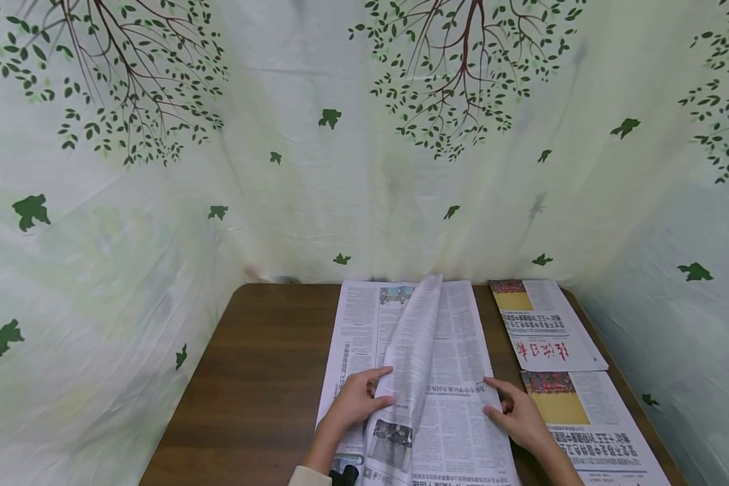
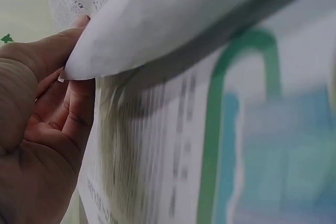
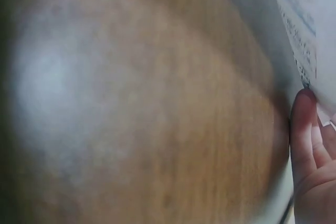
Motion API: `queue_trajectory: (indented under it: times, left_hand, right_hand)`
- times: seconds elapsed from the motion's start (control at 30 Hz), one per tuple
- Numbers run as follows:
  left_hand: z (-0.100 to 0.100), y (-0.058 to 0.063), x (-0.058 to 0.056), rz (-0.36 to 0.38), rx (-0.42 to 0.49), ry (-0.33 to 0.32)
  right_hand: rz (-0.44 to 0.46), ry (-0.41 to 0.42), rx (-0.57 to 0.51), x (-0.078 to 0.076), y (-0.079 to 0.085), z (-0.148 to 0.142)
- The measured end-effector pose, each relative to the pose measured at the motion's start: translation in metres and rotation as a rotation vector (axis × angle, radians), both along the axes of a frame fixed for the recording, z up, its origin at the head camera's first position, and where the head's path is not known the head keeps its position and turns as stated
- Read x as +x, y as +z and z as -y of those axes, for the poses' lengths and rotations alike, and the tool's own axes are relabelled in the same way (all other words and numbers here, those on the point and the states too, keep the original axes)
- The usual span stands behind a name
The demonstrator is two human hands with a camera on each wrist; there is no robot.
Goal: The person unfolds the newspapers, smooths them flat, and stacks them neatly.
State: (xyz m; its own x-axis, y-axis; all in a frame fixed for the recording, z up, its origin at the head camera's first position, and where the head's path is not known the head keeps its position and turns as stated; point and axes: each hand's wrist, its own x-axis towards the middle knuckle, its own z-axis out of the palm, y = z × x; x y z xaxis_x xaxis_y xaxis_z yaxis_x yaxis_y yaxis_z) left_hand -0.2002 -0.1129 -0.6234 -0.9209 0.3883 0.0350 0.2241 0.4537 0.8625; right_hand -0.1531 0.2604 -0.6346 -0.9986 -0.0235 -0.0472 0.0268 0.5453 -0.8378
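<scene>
An open newspaper (image 1: 455,425) lies on the brown table, and one of its pages (image 1: 410,344) is lifted and curls over along the middle. My left hand (image 1: 357,399) pinches the left edge of that raised page. In the left wrist view, the page edge (image 2: 126,40) passes between the thumb and fingers of the left hand (image 2: 47,114). At the newspaper's right edge, my right hand (image 1: 516,413) holds the paper between thumb and forefinger. The right wrist view shows part of the right hand (image 3: 315,166) against the paper's edge (image 3: 299,40).
Two folded newspapers, an upper one (image 1: 549,331) and a lower one (image 1: 601,432), lie along the table's right side. Bare brown table (image 1: 249,391) extends on the left. A pale curtain (image 1: 364,202) with leaf patterns hangs behind and beside the table.
</scene>
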Motion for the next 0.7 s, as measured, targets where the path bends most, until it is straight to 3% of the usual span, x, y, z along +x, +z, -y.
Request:
queue_trajectory:
  times: [0.23, 0.7]
  left_hand:
    - [0.016, 0.001, 0.001, -0.029, -0.081, 0.039]
    - [0.046, -0.003, 0.004, -0.145, -0.099, 0.062]
  right_hand:
    - [-0.007, -0.035, 0.031, -0.002, -0.002, -0.001]
    - [0.043, -0.061, 0.065, -0.001, -0.002, 0.0]
